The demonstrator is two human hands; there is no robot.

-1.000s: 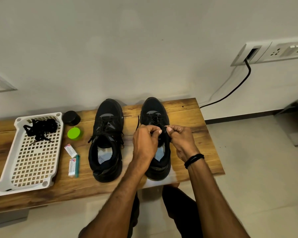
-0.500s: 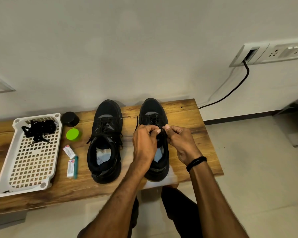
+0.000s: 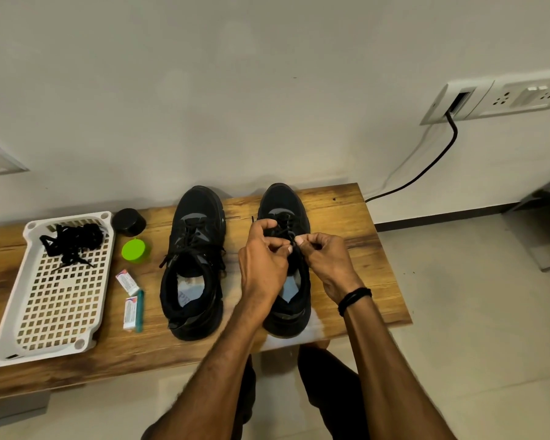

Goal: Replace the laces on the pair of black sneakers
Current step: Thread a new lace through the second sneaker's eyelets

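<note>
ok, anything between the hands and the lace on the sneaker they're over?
Nothing visible. The left hand and right hand both pinch the lace above the sneaker tongue.

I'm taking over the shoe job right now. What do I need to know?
Left hand: pinches the lace over the right sneaker.
Right hand: pinches the same lace, close beside the left hand.
Things: both sneakers stand side by side on the bench, toes to the wall. The left sneaker is laced, with its ends loose. A bundle of black laces lies in the tray.
Done: I cannot tell whether the laces in the shoes are old or new.
Left: probably finish the right sneaker's lace, then check the left one.
</note>
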